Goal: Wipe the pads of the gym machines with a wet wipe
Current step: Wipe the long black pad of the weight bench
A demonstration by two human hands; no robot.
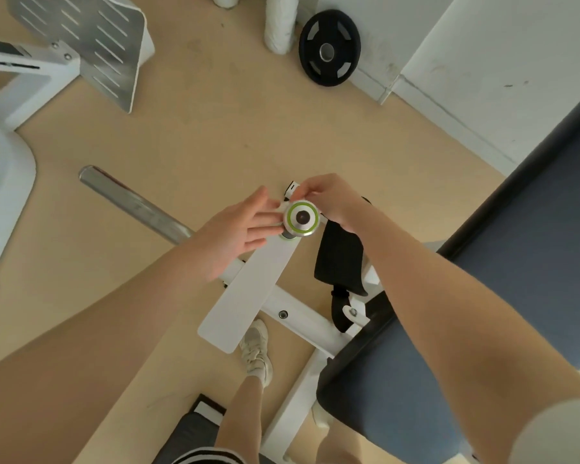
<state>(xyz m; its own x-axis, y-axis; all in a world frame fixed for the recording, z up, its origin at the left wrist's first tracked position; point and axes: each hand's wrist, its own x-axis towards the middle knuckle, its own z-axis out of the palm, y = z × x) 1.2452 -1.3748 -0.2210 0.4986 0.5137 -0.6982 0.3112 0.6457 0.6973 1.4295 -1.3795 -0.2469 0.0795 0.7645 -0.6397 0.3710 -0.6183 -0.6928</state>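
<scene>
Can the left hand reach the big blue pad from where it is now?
Probably yes, but not directly: the left hand is beside the round knob, and the right forearm lies between it and the blue pad.
</scene>
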